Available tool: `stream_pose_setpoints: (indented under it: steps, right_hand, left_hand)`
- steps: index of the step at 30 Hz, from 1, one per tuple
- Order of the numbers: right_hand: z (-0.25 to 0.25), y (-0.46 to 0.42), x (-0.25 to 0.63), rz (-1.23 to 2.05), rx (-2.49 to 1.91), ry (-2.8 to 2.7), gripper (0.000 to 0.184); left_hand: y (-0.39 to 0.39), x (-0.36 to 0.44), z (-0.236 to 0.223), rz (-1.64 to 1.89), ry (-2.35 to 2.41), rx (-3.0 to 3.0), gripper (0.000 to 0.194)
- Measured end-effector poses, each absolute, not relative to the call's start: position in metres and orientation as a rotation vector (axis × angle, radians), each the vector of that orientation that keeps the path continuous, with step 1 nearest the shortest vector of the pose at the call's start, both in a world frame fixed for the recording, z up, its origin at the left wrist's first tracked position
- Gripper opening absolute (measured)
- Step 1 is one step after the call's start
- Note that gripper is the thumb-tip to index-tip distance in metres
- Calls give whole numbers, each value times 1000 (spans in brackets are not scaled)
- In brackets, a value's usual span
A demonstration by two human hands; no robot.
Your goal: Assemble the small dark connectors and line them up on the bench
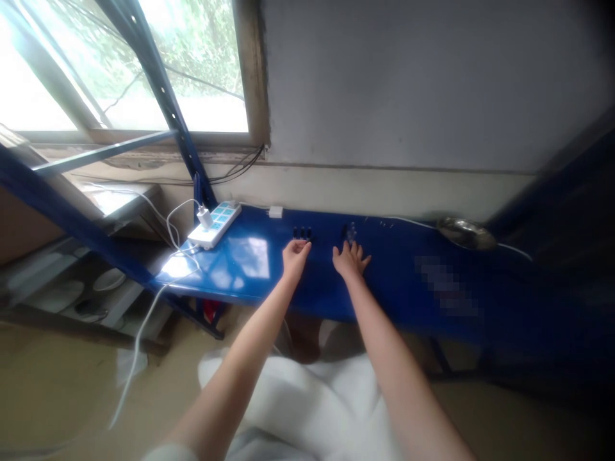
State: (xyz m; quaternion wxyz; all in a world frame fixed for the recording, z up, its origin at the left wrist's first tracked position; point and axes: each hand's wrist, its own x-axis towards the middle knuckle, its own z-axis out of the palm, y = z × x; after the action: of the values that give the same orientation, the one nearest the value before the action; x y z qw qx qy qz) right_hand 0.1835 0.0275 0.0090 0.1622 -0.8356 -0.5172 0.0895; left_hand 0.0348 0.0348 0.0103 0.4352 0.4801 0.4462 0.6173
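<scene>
On the one blue table [321,282] I watch remotely, I count three small dark pieces [302,232] just beyond the left hand [295,256], its fingertips pinched close, whether on anything I can't tell; the right hand [350,260] spreads wide, clear bits [352,231] too blurred to count at its fingertips

Tabletop [327,291] blue; small pieces [302,232] black; power strip [207,238] white, panels [223,212] light blue; wall [408,83] grey.

We are probably seeing a workshop. A perforated post [161,83] is rising by the blue surface's [321,282] far-left corner, near a power strip [216,224].
</scene>
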Motion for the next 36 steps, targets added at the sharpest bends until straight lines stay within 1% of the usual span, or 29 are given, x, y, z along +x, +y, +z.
stream_pose_setpoints:
  steps: [5,9,13,17,20,23,27,36]
  right_hand:
    - [9,25,182,205,-2352,-1469,52]
    - [4,21,182,93,-2235,-1453,46]
    - [0,16,183,-67,-1953,-1424,35]
    - [-1,14,185,-205,-1584,-1406,27]
    - [0,13,184,-186,-1425,-1408,24]
    - [2,11,182,-111,-1358,-1435,23]
    - [5,7,180,-65,-1313,-1460,24]
    - [5,5,181,-74,-1283,-1419,25]
  left_hand:
    - [30,37,15,1505,1106,1262,27]
    - [26,37,18,1474,1098,1322,26]
    - [26,37,18,1459,1102,1332,26]
    - [26,38,19,1444,1087,1330,26]
    - [25,38,19,1427,1091,1335,25]
    - [25,38,19,1424,1114,1349,25]
    - [28,37,15,1444,1112,1361,25]
    - [32,37,8,1452,1114,1357,22]
